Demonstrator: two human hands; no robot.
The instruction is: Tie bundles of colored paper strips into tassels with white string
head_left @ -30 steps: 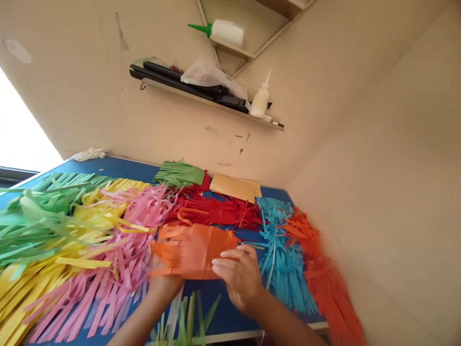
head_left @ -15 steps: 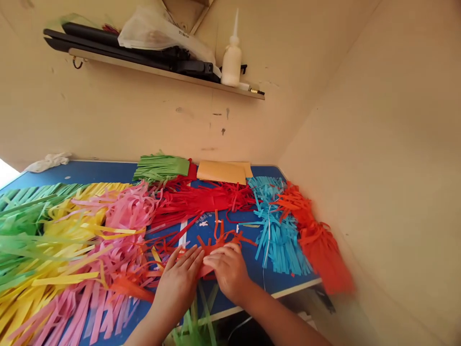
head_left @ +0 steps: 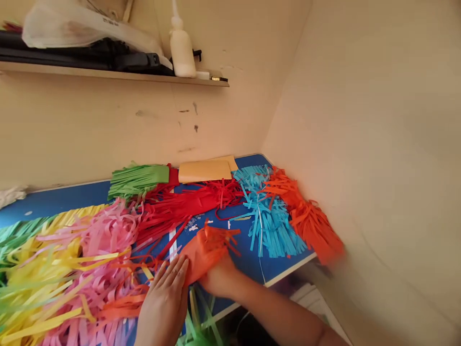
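the left hand [head_left: 165, 299] is lying at the lower left end of the orange paper [head_left: 195, 259], its fingers stretched out close together and its fingertips touching the paper's edge; it is flat, not gripping. the right hand [head_left: 220, 278] is reaching in from the other side and sitting under the paper's right part. its fingers are hidden there, so i cannot tell whether they are closing on anything. the orange paper is tilting up to the right between the two hands, over the near part of the blue table [head_left: 234, 290], its cut ends spreading past the right hand.

to the left of the left hand, pink strips [head_left: 108, 230] are lying in a heap, with yellow strips [head_left: 43, 269] and green strips [head_left: 21, 235] further left. beyond the orange paper, red strips [head_left: 180, 206] are running across the table, and a green bundle [head_left: 144, 179] and tan paper [head_left: 204, 171] are resting by the wall. on the right, blue strips [head_left: 275, 230] are lying beside red-orange strips [head_left: 309, 223], which are hanging past the table's edge. a bottle [head_left: 182, 53] is standing on the shelf [head_left: 118, 74] above.
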